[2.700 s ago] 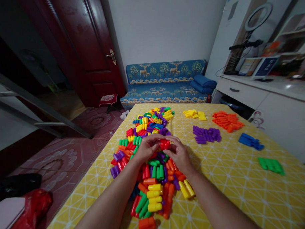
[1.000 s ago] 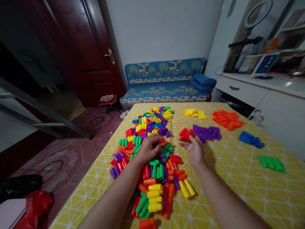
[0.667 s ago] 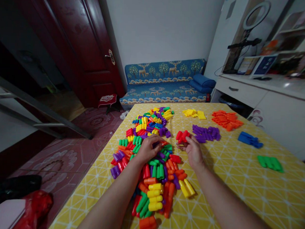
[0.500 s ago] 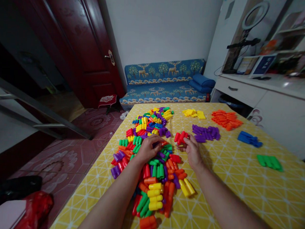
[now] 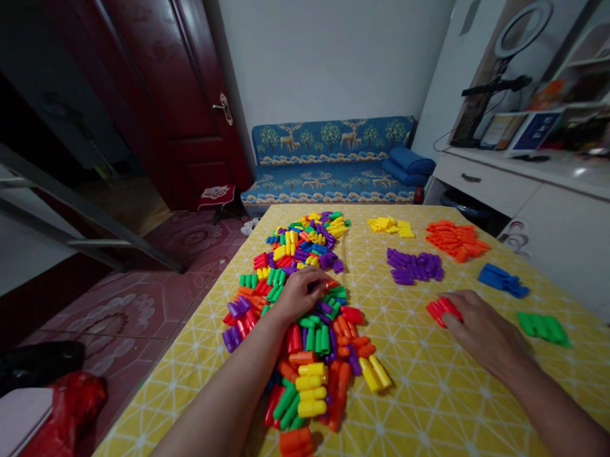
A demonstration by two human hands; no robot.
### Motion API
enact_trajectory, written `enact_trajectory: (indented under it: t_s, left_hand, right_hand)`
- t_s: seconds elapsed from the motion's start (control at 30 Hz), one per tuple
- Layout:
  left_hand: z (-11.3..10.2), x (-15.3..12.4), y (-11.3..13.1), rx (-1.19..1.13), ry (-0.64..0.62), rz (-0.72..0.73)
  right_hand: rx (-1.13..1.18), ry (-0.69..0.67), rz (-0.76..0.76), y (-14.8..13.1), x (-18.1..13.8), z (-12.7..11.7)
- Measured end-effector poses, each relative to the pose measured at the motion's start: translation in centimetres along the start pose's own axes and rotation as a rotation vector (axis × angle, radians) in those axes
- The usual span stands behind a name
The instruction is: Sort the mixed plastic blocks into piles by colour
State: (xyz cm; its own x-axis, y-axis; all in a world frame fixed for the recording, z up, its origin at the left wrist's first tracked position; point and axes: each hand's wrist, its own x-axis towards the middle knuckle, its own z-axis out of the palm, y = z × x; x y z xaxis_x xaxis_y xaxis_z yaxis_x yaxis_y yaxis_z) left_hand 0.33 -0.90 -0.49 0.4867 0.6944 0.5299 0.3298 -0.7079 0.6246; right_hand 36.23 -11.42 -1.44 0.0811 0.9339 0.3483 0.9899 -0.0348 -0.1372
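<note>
My right hand [image 5: 482, 326] is closed on a red plastic block [image 5: 443, 311] made of joined tubes, over the right half of the table. My left hand [image 5: 303, 294] rests on the mixed pile, its fingers curled around an orange-red block [image 5: 332, 284] that shows at the fingertips. That mixed pile of tube-shaped blocks [image 5: 321, 341] runs down the table's left side in green, purple, orange, yellow, red and blue. Around my right hand lie groups of one colour: purple blocks [image 5: 414, 266], blue blocks [image 5: 503, 280] and green blocks [image 5: 542, 327].
Farther back sit yellow blocks [image 5: 390, 226] and orange blocks [image 5: 457, 240]. A yellow patterned cloth [image 5: 408, 419] covers the table. Beyond it stands a blue sofa [image 5: 327, 166], with a white cabinet [image 5: 555, 217] on the right and a metal ladder [image 5: 80, 214] on the left.
My right hand has moved right, away from the pile, carrying the red block to the table's right half. My left hand stays at the pile.
</note>
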Motion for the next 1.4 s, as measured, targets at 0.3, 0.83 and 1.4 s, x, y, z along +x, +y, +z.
enact_trajectory:
  t_s: [0.3, 0.83, 1.4]
  left_hand:
    - [-0.1, 0.1, 0.3, -0.020, 0.010, 0.007]
    - [0.0, 0.0, 0.1, 0.002, 0.000, 0.013]
    - [-0.1, 0.0, 0.3, 0.012, 0.003, 0.011]
  right_hand:
    - [0.116, 0.127, -0.031, -0.3, -1.1, 2.1]
    - [0.246, 0.351, -0.242, -3.4, -0.9, 0.9]
    - [0.058, 0.216, -0.146, -1.9, -0.6, 2.6]
